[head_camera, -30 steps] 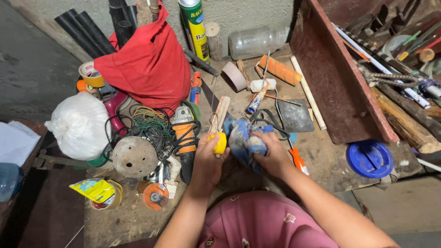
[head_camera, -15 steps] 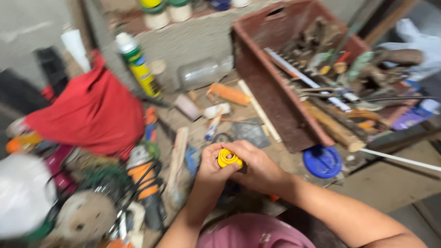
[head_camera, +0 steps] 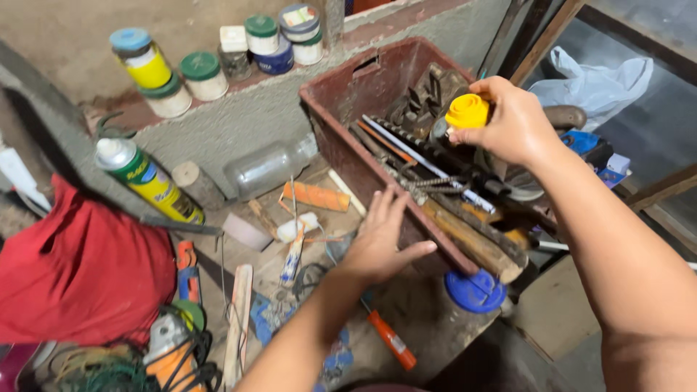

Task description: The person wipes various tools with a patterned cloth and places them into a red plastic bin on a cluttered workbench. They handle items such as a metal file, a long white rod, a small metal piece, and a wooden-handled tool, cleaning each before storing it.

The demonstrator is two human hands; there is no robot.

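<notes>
Red cloth (head_camera: 80, 276), far left. Green-and-yellow spray can (head_camera: 149, 180), at 10 o'clock from your left hand (head_camera: 381, 239). That hand: released, fingers spread, flat against the red-brown tool crate (head_camera: 341, 120). Yellow roll (head_camera: 467, 111), at 1 o'clock from it, pinched in your right hand (head_camera: 512, 120) above the crate. Blue lid (head_camera: 474, 290), below.

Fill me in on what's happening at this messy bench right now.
A person works at a cluttered bench. Their right hand holds a small yellow roll above a dark red crate packed with tools. Their left hand rests open against the crate's near wall. A blue lid lies just below the crate, a spray can and clear bottle lie to its left, and a red cloth sits at the far left.
</notes>
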